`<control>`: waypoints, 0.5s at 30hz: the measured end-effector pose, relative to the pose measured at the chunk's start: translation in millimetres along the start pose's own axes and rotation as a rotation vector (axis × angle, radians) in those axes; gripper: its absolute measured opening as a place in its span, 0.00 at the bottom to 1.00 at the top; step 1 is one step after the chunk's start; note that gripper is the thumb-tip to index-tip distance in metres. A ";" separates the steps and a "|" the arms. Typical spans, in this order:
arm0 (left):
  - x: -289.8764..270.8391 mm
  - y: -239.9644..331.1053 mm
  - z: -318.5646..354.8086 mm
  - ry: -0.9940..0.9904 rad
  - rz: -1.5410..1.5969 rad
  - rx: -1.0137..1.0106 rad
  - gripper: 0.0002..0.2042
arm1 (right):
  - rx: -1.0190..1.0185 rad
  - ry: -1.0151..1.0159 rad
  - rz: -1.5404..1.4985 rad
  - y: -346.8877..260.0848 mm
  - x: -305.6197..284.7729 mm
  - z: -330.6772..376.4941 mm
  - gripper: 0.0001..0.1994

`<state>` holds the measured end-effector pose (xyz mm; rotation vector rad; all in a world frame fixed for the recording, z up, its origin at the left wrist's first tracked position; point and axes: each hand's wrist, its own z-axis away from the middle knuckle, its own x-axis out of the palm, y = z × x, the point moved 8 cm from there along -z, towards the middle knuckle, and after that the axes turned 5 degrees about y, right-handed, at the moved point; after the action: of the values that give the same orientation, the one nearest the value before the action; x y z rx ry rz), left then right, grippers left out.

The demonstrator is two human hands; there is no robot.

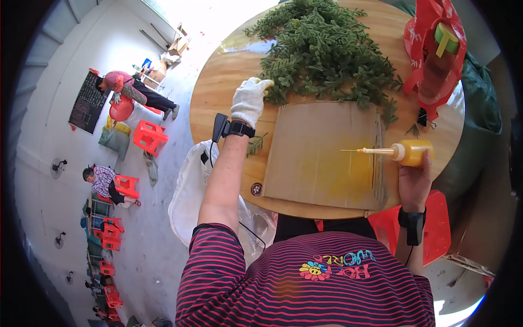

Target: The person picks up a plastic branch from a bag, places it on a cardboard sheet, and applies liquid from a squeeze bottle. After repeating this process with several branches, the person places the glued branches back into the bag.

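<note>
My left hand (249, 100), in a white knitted glove, reaches into the near left edge of a big pile of green artificial sprigs (327, 52) on a round wooden table (218, 82); whether it grips a sprig I cannot tell. My right hand (414, 177) holds a yellow squeeze bottle (413, 152) on its side, its thin nozzle pointing left over a flat brown cardboard sheet (321, 155) stained yellow. One loose sprig (255, 145) lies by my left wrist.
A red bag (430, 54) with a green-yellow tool in it sits at the table's far right. A white plastic bag (190, 191) hangs to the table's left. Two people sit by red plastic stools (148, 136) on the grey floor to the left.
</note>
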<state>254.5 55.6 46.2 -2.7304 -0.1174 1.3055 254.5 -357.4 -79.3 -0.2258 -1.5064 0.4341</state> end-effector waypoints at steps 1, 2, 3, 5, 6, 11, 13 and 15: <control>6.7 2.2 -2.7 -0.026 -0.042 0.013 0.09 | 0.001 -0.002 -0.003 -0.2 0.3 0.2 0.16; 9.5 2.8 -5.0 -0.027 -0.042 0.026 0.09 | 0.003 -0.005 -0.006 0.0 1.2 0.3 0.16; 12.7 -3.3 -5.7 -0.056 -0.042 -0.028 0.08 | 0.006 -0.010 -0.008 0.8 2.5 0.5 0.16; 14.2 -12.0 -7.1 -0.108 -0.041 -0.138 0.07 | -0.005 0.002 -0.011 -0.2 5.4 0.6 0.15; 12.8 -11.1 -7.8 -0.105 -0.042 -0.131 0.07 | -0.008 0.010 -0.006 -0.5 6.9 1.1 0.14; -20.1 -21.0 -7.3 0.152 0.084 -0.219 0.04 | -0.008 -0.048 -0.004 -0.6 4.2 2.1 0.15; -32.3 -31.6 -0.2 0.265 0.301 -0.312 0.03 | -0.010 -0.058 -0.004 0.3 6.0 2.6 0.15; -39.5 -27.2 4.0 0.241 0.421 -0.385 0.04 | -0.008 -0.051 0.000 -0.8 6.6 4.3 0.14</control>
<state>226.1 78.2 77.8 -3.3572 0.2707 1.1134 250.4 -356.0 -72.6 -0.2226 -1.5585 0.4370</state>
